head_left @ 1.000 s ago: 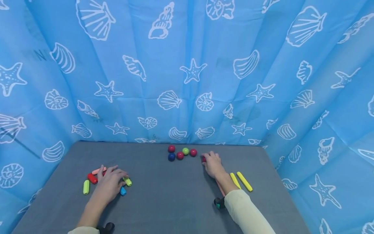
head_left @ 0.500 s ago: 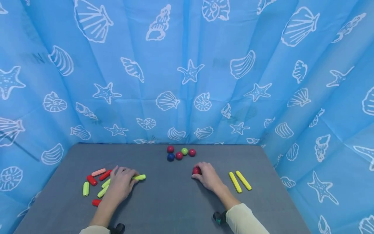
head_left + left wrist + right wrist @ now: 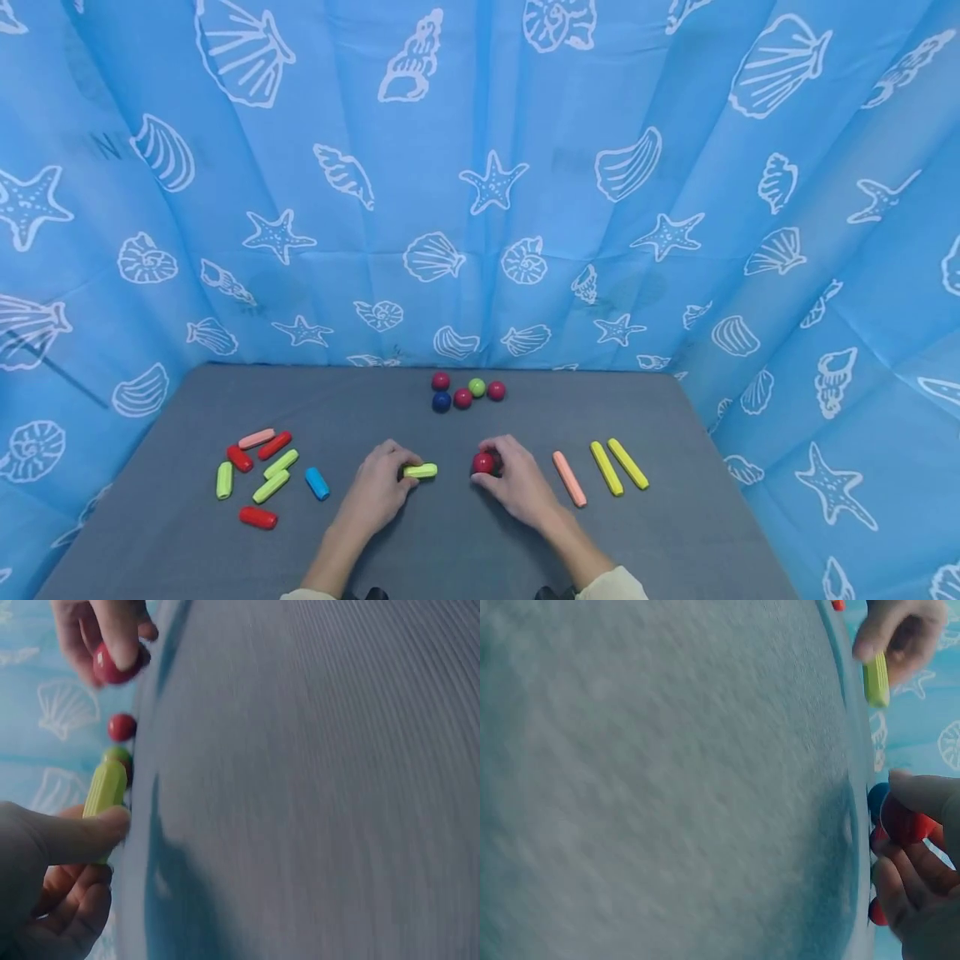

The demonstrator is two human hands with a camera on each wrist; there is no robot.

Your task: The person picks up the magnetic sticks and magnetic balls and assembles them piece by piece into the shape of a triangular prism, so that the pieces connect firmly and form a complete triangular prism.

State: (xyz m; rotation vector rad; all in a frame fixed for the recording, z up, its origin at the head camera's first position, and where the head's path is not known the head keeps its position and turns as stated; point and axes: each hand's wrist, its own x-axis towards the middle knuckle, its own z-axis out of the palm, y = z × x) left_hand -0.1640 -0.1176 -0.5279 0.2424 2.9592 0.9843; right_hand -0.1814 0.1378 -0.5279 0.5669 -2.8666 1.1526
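In the head view my left hand (image 3: 378, 487) pinches a short yellow-green ribbed stick (image 3: 420, 471) between thumb and fingers. The same stick (image 3: 107, 787) appears in the left wrist view, its free end pointing toward the right hand. My right hand (image 3: 517, 479) holds a shiny red ball (image 3: 483, 462) at its fingertips. In the right wrist view, thumb and fingers are around that ball (image 3: 904, 819). A gap separates the stick and the ball, both near the middle of the table.
Several red, blue and green balls (image 3: 462, 397) sit at the table's back. Short coloured sticks (image 3: 258, 517) lie at left, with a blue one (image 3: 317, 483) nearest the left hand. Longer pink (image 3: 569, 479) and yellow sticks (image 3: 606, 468) lie at right. A blue shell-print curtain (image 3: 480, 208) hangs behind.
My left hand has moved right from the short sticks, carrying the yellow-green one. My right hand has come left and nearer with the red ball, and the pink stick is now uncovered.
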